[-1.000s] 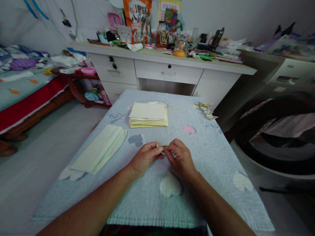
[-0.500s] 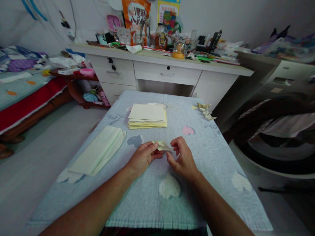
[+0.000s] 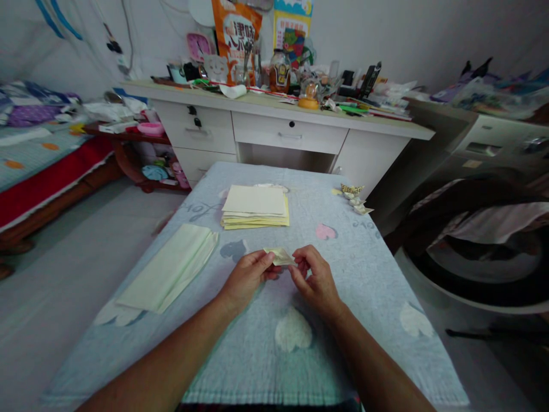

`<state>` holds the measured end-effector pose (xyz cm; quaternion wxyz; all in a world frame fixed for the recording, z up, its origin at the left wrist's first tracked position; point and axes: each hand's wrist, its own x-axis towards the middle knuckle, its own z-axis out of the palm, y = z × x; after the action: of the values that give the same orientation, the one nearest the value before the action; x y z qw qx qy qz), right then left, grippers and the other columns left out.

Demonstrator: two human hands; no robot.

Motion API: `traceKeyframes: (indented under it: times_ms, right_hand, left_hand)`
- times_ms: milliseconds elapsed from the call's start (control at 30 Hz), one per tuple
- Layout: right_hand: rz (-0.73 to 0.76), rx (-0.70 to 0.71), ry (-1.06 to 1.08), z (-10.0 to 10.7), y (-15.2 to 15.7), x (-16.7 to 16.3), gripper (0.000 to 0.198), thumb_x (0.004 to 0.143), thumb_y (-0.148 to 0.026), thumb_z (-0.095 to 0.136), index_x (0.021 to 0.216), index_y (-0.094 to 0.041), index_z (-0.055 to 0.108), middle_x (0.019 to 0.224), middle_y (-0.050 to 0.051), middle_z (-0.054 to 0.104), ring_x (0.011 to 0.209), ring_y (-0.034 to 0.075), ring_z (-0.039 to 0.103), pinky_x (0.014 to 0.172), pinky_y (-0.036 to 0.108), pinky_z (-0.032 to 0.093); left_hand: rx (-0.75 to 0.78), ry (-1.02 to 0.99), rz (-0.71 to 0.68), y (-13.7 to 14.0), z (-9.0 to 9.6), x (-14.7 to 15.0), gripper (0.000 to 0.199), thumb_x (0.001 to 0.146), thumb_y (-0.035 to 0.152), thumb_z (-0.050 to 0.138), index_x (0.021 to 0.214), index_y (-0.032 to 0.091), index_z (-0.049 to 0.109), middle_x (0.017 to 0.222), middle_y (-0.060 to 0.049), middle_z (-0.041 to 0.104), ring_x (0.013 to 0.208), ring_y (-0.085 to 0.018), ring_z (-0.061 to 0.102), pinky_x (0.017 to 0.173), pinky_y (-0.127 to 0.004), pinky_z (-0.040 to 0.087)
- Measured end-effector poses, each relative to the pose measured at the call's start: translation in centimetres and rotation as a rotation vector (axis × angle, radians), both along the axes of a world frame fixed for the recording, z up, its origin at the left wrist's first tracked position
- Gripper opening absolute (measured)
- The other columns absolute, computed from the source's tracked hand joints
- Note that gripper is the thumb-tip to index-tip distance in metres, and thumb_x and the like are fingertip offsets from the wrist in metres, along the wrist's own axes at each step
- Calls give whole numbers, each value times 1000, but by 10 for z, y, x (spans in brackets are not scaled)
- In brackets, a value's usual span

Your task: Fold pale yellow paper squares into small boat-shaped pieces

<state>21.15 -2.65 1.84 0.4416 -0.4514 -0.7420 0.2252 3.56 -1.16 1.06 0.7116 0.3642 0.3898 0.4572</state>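
A small folded piece of pale yellow paper (image 3: pixel 279 257) is held just above the cloth-covered table. My left hand (image 3: pixel 249 274) pinches its left end, thumb on top and fingers beneath. At the paper's right tip, my right hand (image 3: pixel 315 277) has its thumb and curled fingers closed on the pointed end. Beyond my hands lies a stack of cream and yellow paper sheets (image 3: pixel 255 201). To the left is a longer bundle of folded pale green paper (image 3: pixel 169 268). Several small folded paper pieces (image 3: pixel 355 198) sit in a row at the far right of the table.
The table's blue cloth (image 3: pixel 240 355) has heart prints. Behind stands a white desk (image 3: pixel 291 126) crowded with a jar (image 3: pixel 280 71), an orange bag (image 3: pixel 237 43) and clutter. A front-loading washing machine (image 3: pixel 484 143) is close on the right; a bed (image 3: pixel 47 157) is at the left.
The fingers of my right hand have closed in on the paper's right tip. My left hand keeps its pinch on the other end. The view has shifted slightly.
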Motion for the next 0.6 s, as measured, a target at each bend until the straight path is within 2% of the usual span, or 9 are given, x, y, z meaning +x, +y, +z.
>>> traceKeyframes:
  times_ms: [167, 300, 433, 600]
  right_hand:
    - [-23, -33, 17, 1, 0, -2, 7, 83, -16, 53, 88, -20, 55, 78, 0, 51, 67, 12, 50, 62, 25, 41]
    - [-43, -94, 81, 3, 0, -5, 3, 82, -17, 54, 84, -19, 56, 76, 0, 52, 65, 11, 50, 60, 24, 41]
    - [-51, -201, 233, 2, 3, -6, 3, 82, -22, 55, 83, -19, 55, 74, -1, 52, 62, 10, 49, 57, 23, 40]
    - [-51, -388, 437, -3, 9, -6, 13, 79, -30, 58, 79, -19, 51, 62, -5, 48, 53, 8, 44, 49, 19, 37]
  left_hand:
    - [-11, 14, -8, 0, 0, 1, 35, 76, 43, 71, 90, 11, 71, 93, -12, 72, 80, -18, 65, 68, -26, 49]
    - [-5, 46, -20, 1, -1, 1, 35, 76, 41, 72, 94, 12, 71, 92, -12, 72, 80, -19, 65, 70, -28, 48]
    - [17, 81, -48, 1, -1, 0, 35, 75, 39, 73, 98, 12, 72, 94, -12, 72, 81, -19, 65, 71, -28, 47]
    - [43, 136, -76, 1, 1, 1, 36, 75, 34, 73, 102, 12, 71, 96, -13, 72, 82, -20, 65, 70, -28, 46]
